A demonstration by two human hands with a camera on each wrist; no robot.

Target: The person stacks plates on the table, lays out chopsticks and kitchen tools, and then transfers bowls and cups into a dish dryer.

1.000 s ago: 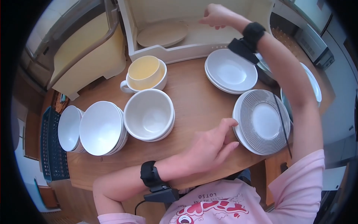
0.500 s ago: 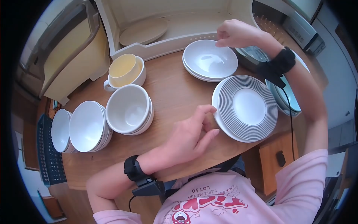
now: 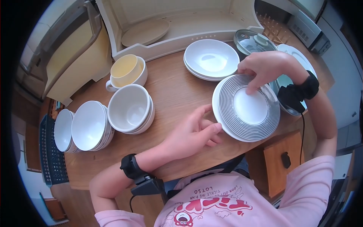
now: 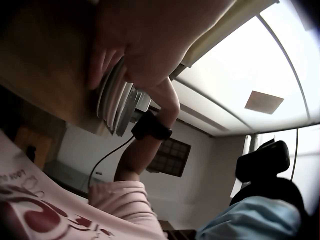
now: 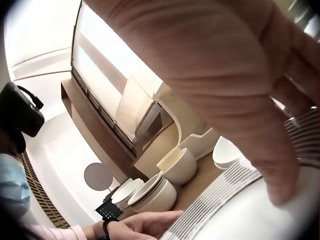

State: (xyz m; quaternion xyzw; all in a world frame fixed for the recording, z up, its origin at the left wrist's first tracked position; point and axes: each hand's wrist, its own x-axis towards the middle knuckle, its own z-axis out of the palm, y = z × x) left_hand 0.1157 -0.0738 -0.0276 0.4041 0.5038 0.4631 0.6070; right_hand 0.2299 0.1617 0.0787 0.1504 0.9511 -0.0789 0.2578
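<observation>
In the head view, a striped-rim plate tops a stack of plates near the front right of the table. My right hand reaches over its far rim, the thumb pressed on the white centre and the fingers bent over the edge. The right wrist view shows that thumb flat on the plate. Beside the near left rim lies my left hand, loosely bent, thumb and index fingertips right at the edge. Its fingers also show beside the plate stack in the left wrist view.
White dishes and a glass-lidded pot stand behind the plates. On the left are stacked bowls, deep bowls and a yellow cup inside a white mug. A cream cabinet with an oval board backs the table.
My right hand has come down from the cabinet, past the white dishes, onto the striped plate. The left hand stays by the plate rim, its thumb now closer to it. The head view has shifted.
</observation>
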